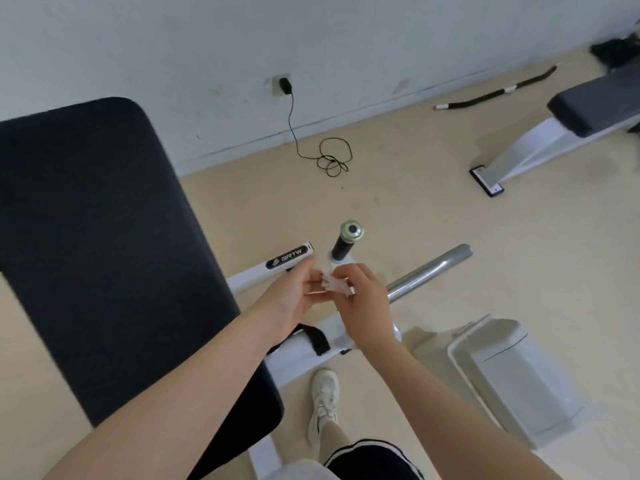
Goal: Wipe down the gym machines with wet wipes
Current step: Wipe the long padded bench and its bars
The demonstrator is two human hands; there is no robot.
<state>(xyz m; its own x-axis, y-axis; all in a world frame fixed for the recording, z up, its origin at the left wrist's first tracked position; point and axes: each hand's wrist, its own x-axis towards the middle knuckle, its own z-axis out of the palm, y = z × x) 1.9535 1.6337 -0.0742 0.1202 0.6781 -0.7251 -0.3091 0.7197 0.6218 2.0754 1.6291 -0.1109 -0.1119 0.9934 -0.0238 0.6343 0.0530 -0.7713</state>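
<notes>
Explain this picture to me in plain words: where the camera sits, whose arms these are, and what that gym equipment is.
The one picture comes from a camera worn on a person's head, looking down, so both bare arms are the wearer's own. The left hand and right hand together pinch a small crumpled wet wipe, apparently unfolding it. Below stands a white-framed gym machine with a large black pad, a black-gripped handle and a grey metal bar. On the floor sit a white lidded bin, a black cable plugged into the wall, and a second bench farther right. The wearer's white shoe shows too.
</notes>
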